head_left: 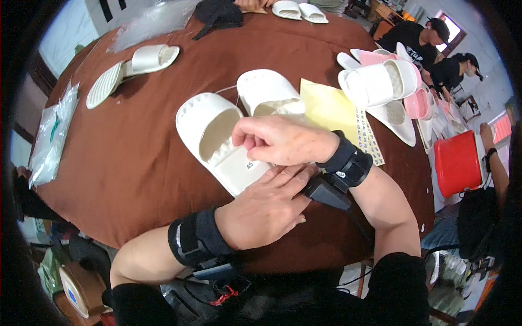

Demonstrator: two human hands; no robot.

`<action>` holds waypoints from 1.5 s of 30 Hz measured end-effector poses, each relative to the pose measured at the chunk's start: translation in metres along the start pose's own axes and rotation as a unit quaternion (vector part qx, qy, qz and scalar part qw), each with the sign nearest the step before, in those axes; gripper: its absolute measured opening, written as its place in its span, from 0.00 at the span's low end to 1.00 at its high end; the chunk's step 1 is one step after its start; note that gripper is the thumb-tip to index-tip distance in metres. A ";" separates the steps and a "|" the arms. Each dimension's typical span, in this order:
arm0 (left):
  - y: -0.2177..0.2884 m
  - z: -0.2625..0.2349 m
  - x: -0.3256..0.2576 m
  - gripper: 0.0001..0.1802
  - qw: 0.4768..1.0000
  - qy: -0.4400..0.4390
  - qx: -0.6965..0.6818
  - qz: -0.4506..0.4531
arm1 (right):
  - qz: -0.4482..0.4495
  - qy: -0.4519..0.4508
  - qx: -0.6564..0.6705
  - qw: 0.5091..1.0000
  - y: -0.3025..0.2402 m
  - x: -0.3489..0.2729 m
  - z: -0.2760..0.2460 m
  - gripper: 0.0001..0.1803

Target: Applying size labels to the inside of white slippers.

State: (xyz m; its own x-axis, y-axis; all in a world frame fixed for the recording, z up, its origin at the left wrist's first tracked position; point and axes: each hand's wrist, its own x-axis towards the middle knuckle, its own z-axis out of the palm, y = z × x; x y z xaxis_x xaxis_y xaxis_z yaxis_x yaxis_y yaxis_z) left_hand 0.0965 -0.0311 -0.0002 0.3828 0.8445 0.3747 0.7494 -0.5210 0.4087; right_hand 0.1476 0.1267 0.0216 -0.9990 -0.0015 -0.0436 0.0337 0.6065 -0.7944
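A white slide sandal [209, 129] lies on the brown tablecloth [136, 163] in front of me, with a small sticker on its heel. My right hand [280, 140] rests curled over the heel, fingertips pinched at the insole. My left hand [269, 206] lies below it, fingers flat against the heel's edge. A second white sandal [266, 92] sits just behind, joined by a thin string. Both wrists wear black bands.
A yellow sheet [326, 106] with a sticker strip lies right of the sandals. Stacked white and pink sandals [389, 84] stand further right, a red bucket [457, 163] beyond the table edge. More sandals [136, 65] and plastic bags [51, 136] lie left. People sit at back right.
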 end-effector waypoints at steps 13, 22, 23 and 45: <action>0.012 -0.034 0.003 0.06 0.957 0.229 -0.152 -0.088 | -0.182 0.180 0.127 0.958 -0.040 -0.020 -0.014 0.10; -0.007 -0.036 0.006 0.08 0.930 0.303 -0.180 -0.106 | -0.110 0.202 0.051 0.972 -0.063 -0.031 -0.037 0.13; -0.009 -0.036 0.005 0.08 0.923 0.318 -0.191 -0.105 | -0.073 0.177 -0.008 0.981 -0.066 -0.034 -0.040 0.12; -0.047 -0.034 0.006 0.12 0.839 0.341 -0.332 -0.263 | -0.072 0.099 -0.273 0.954 -0.018 -0.106 0.024 0.23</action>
State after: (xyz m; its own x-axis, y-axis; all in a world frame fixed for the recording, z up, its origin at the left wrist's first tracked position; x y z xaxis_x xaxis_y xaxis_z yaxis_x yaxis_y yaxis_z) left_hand 0.0451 -0.0060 0.0108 -0.4753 0.8295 0.2934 0.1654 -0.2433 0.9557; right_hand 0.2539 0.0965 0.0257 -0.9796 0.0022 0.2010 -0.0691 0.9353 -0.3471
